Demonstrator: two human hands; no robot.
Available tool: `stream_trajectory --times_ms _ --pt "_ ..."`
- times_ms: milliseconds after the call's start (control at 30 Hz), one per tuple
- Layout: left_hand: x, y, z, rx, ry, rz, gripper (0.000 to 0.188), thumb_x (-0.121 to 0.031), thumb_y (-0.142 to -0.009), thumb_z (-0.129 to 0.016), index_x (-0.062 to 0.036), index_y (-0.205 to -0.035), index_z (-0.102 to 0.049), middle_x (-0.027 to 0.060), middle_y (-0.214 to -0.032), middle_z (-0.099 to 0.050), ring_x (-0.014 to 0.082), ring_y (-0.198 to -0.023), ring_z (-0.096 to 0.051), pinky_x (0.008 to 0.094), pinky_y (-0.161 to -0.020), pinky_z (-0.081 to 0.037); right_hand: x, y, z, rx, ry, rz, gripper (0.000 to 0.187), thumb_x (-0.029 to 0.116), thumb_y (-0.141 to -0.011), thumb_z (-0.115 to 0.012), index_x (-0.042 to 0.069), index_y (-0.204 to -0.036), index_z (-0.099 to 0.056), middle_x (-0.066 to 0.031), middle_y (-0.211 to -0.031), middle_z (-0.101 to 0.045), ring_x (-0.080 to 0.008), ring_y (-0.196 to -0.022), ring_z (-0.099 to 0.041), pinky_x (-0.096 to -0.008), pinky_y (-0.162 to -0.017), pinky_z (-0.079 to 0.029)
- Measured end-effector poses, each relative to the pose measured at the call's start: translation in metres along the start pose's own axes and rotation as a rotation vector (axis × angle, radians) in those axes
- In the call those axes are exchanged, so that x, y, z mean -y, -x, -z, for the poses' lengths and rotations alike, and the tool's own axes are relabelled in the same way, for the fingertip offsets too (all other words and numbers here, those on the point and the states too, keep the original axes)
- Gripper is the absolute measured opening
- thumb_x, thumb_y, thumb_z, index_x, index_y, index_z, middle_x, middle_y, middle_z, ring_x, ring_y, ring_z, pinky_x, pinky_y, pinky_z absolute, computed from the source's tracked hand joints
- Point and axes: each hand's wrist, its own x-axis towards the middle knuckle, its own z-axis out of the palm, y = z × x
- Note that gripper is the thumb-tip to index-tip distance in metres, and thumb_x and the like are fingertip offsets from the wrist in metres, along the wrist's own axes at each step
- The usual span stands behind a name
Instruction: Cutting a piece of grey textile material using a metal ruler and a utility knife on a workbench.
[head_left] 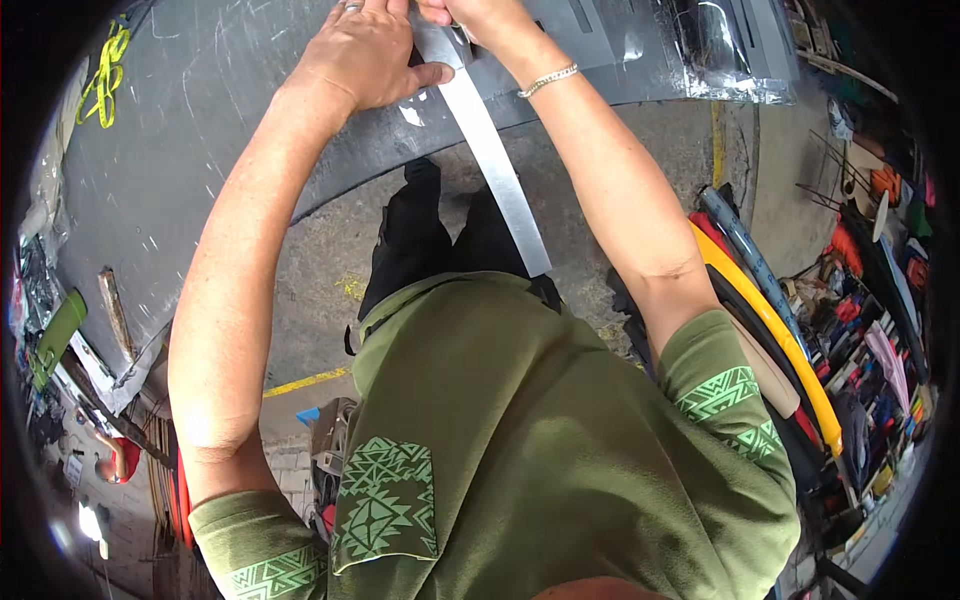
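A long flat metal ruler (pixel 495 165) lies across the near edge of a dark grey worktable (pixel 200 130), its free end hanging out over the floor close to my waist. My left hand (pixel 362 55) rests flat beside it with fingers stretched forward, the thumb pressing on the ruler. At the top edge of the view, my right hand (pixel 485 22) is closed just right of the ruler. The picture's edge cuts off its fingertips, and what they grip cannot be made out. A bracelet (pixel 548 80) circles my right wrist.
A bundled yellow strap (pixel 104 75) lies at the table's far left. Grey sheet pieces (pixel 720 45) rest at the right end. Fabric rolls, including a yellow one (pixel 775 315), stand on the right near piles of coloured material. Another person in red (pixel 122 460) shows at lower left.
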Motion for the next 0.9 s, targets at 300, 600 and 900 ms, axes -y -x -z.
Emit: stream_trajectory --times_ms 300,600,900 --pt "-0.118 -0.084 0.043 0.456 -0.300 0.329 0.109 -0.056 -0.087 -0.072 0.0194 -0.151 -0.027 0.0395 -0.158 -0.028 0.0479 -0.152 -0.025 0.0461 -0.128 -0.020 -0.035 -0.025 0.030 0.274 -0.202 0.285 0.054 0.044 -0.111 -0.035 0.008 -0.149 -0.050 -0.0011 -0.064 -0.049 -0.0100 -0.042 -0.040 -0.0272 -0.036 -0.032" --pt "-0.098 -0.075 0.026 0.339 -0.274 0.294 0.108 -0.055 -0.088 -0.071 0.0193 -0.151 -0.027 0.0395 -0.159 -0.027 0.0478 -0.153 -0.024 0.0456 -0.128 -0.020 -0.029 -0.022 0.034 0.253 -0.212 0.226 0.057 0.049 -0.110 -0.035 0.008 -0.147 -0.052 -0.0017 -0.063 -0.049 -0.0107 -0.041 -0.041 -0.0281 -0.035 -0.033" --pt "-0.007 0.000 0.032 0.244 -0.381 0.299 0.106 -0.053 -0.087 -0.073 0.0187 -0.151 -0.029 0.0395 -0.157 -0.030 0.0471 -0.152 -0.027 0.0453 -0.128 -0.021 0.000 0.006 0.007 0.135 0.297 0.311 0.045 0.025 -0.104 -0.053 -0.001 -0.140 -0.051 -0.0082 -0.073 -0.057 -0.0188 -0.047 -0.050 -0.0335 -0.042 -0.043"
